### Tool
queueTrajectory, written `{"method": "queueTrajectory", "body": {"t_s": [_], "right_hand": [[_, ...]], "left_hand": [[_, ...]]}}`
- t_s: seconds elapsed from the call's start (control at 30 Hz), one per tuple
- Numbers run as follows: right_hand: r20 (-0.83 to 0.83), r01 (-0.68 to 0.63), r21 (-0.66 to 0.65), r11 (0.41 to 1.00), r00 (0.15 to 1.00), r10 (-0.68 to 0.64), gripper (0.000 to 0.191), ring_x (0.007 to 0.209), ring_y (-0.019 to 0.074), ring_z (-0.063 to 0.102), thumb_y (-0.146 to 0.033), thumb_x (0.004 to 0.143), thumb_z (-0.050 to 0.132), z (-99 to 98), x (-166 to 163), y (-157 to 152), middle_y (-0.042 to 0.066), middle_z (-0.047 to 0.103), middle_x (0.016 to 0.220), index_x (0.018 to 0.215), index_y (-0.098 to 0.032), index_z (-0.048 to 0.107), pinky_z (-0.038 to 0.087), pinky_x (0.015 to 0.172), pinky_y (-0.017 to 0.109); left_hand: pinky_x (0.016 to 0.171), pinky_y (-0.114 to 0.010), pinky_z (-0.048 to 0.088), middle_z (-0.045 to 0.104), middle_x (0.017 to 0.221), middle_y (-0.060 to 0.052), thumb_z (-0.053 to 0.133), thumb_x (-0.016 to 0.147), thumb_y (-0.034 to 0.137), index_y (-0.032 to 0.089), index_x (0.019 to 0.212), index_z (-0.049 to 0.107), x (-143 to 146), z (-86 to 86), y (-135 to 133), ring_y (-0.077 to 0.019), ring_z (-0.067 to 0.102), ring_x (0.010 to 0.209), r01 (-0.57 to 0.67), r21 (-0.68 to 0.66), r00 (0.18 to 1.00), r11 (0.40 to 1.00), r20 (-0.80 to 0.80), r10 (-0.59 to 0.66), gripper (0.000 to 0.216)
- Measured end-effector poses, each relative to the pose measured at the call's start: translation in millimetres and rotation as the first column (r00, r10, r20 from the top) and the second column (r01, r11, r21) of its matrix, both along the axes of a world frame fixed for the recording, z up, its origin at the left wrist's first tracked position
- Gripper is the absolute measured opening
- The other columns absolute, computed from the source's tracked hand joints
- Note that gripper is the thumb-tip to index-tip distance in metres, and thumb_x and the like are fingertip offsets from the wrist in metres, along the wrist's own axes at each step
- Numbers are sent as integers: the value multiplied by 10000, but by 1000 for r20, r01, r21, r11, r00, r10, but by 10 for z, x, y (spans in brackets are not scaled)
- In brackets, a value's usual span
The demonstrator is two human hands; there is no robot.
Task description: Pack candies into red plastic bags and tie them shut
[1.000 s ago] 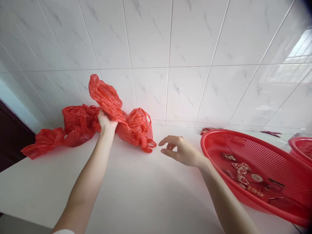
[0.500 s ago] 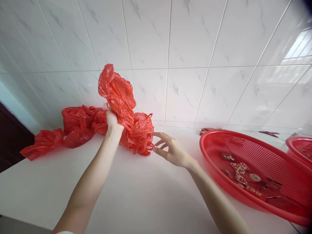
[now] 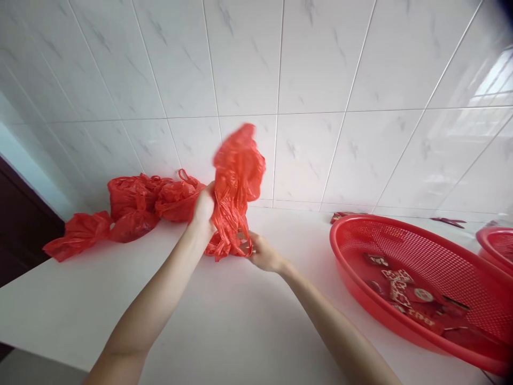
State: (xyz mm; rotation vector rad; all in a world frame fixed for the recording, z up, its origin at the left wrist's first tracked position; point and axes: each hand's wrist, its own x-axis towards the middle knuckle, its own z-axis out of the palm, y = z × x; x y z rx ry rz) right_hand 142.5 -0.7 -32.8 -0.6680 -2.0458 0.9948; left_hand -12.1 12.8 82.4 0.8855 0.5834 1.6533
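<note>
In the head view, my left hand (image 3: 205,206) grips a crumpled red plastic bag (image 3: 236,176), whose blurred upper end sticks up in front of the tiled wall. My right hand (image 3: 260,251) is at the lower red plastic (image 3: 224,243), its fingers closing on the thin handle loops there. The plastic partly covers those fingertips. Whether the lower plastic is part of the raised bag or a separate bag behind it, I cannot tell.
More red plastic bags (image 3: 134,203) lie along the wall to the left. A red mesh basket (image 3: 401,224) holding several red packets (image 3: 420,294) stands at the right, with another red basket (image 3: 499,238) beyond. Dark red scissors (image 3: 449,221) lie near the wall on the white table (image 3: 224,321).
My left hand has moved right with the raised bag, bringing it above the lower plastic. My right hand has moved slightly left and now has its fingers in the handle loops.
</note>
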Motion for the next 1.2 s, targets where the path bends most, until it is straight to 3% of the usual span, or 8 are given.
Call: {"method": "queueTrajectory", "body": {"t_s": [0.2, 0.33, 0.43, 0.5, 0.6, 0.73, 0.87, 1.2], "right_hand": [[-307, -23, -362, 932, 947, -96, 327, 842, 205, 695, -421, 923, 502, 448, 419, -76, 90, 702, 1070, 1134, -223, 654, 555, 784, 384], [-340, 11, -263, 965, 935, -103, 270, 806, 183, 654, -346, 810, 687, 546, 468, -190, 44, 695, 932, 1039, -211, 637, 527, 738, 321], [-363, 176, -149, 973, 906, -219, 183, 809, 183, 616, -233, 760, 693, 570, 502, -197, 20, 672, 824, 932, -196, 641, 503, 705, 298], [-397, 267, -144, 953, 866, -303, 161, 842, 195, 616, -230, 765, 680, 624, 601, -185, 21, 674, 815, 918, -190, 655, 508, 741, 318], [-426, 355, -199, 913, 808, -407, 157, 842, 208, 630, -295, 781, 693, 748, 807, -190, 42, 686, 829, 873, -168, 682, 512, 785, 351], [-428, 361, -226, 905, 797, -425, 212, 795, 191, 630, -361, 808, 699, 862, 948, -255, 48, 685, 820, 844, -152, 691, 506, 791, 341], [-332, 384, -239, 892, 831, -447, 247, 674, 148, 573, -386, 790, 721, 819, 902, -330, 17, 637, 728, 747, -150, 662, 445, 619, 260], [-180, 468, -318, 824, 824, -537, 363, 596, 122, 481, -494, 776, 713, 360, 1127, -594, -14, 555, 664, 714, -160, 584, 352, 535, 238]], "left_hand": [[619, -298, 539, 575, 584, 3, 668, 746, 320, 176, 692, 552, 160, -375, -148, -198, 648, 652, -14, -336, 993, 942, -116, -27, 192], [723, -330, 541, 674, 809, -49, 614, 826, 425, 172, 877, 612, 189, -597, -407, -223, 669, 803, -37, -133, 888, 990, -459, -29, 258], [1007, -396, 460, 642, 1186, -78, 557, 898, 377, 227, 1144, 593, -16, -672, -744, -250, 594, 1148, -150, 281, 561, 948, -765, 316, 290], [1144, -472, 314, 517, 1383, -95, 645, 839, 342, 242, 1221, 573, -289, -719, -946, -301, 455, 1321, -284, 601, 176, 747, -733, 657, 402], [1143, -623, 225, 139, 1602, -155, 728, 750, 414, 247, 1462, 360, -786, -856, -1063, -432, 195, 1450, -419, 635, -219, 649, -764, 607, 819], [959, -655, 434, -26, 1591, -259, 728, 725, 498, 251, 1563, 70, -1216, -1152, -756, -541, 206, 1409, -514, 331, -220, 791, -942, 252, 1094], [939, -551, 495, 226, 1532, -260, 668, 807, 387, 237, 1558, 132, -1126, -1322, -90, -464, 419, 1334, -440, 384, -202, 812, -923, 327, 934], [1084, -711, 181, 23, 1588, -287, 736, 738, 292, 171, 1512, 286, -310, -933, 1006, -515, 117, 1443, -465, 467, -222, 753, -884, 411, 903]]}}
